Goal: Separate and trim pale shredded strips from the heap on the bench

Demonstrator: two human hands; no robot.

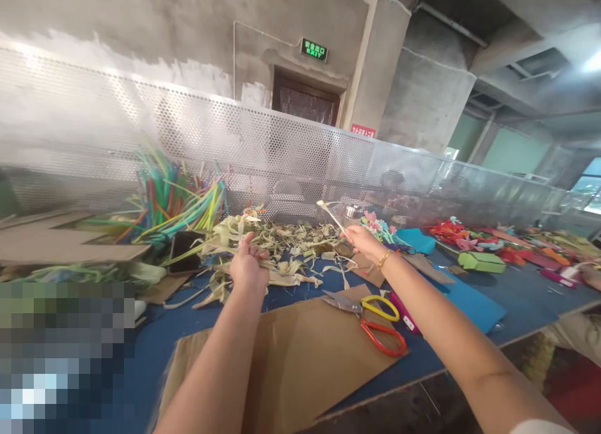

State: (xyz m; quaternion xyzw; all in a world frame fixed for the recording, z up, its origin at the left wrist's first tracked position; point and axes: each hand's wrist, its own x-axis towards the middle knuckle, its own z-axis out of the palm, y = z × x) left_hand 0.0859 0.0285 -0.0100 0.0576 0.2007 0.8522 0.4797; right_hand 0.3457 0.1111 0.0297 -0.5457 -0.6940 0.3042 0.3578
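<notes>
- Right hand: fingers closed; pale stem pinched by its lower end, free end angled up and leftward from the fingertips. Held so, presumably, that the tip is clear of the pile.
- Left hand: fingers loosely curled at the near edge of the dry husk pieces, probably for easy reach; whether any piece is gripped cannot be told.
- Scissors: laid open, nearer the body than the right fingers, on the cardboard sheet; both hands are thereby freed, it is judged.
- Coloured strands: bunched beyond and left of the left fingers, likely to be out of the way.
- Metal-capped jar: stood just beyond the right fingers.
</notes>
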